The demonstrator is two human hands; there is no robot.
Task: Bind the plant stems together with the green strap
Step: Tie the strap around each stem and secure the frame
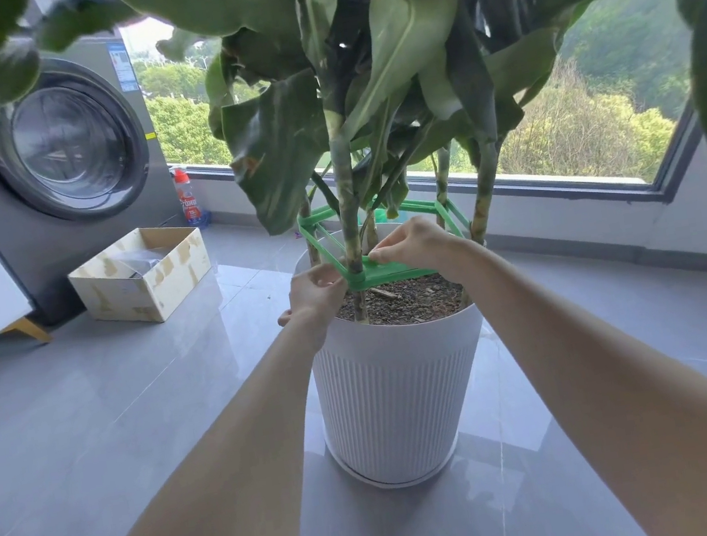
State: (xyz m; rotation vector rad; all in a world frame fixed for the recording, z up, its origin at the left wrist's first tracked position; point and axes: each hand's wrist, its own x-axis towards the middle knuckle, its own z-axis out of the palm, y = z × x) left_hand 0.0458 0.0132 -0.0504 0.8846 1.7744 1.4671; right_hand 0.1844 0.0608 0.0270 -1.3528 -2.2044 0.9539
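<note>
A flat, bright green plastic strap (389,270) rings the pale plant stems (351,221) in an angular loop; left hand (316,294) and right hand (415,244) both pinch it.

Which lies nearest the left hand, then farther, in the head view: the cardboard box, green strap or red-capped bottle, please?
1. The green strap, pinched by the left hand.
2. The cardboard box, off to its left.
3. The red-capped bottle, farther back behind the box.

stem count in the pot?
5: front stem, wrapped by the green strap; back-left stem; centre-back stem; right-back stem; far-right stem. Leaves may hide more.
</note>
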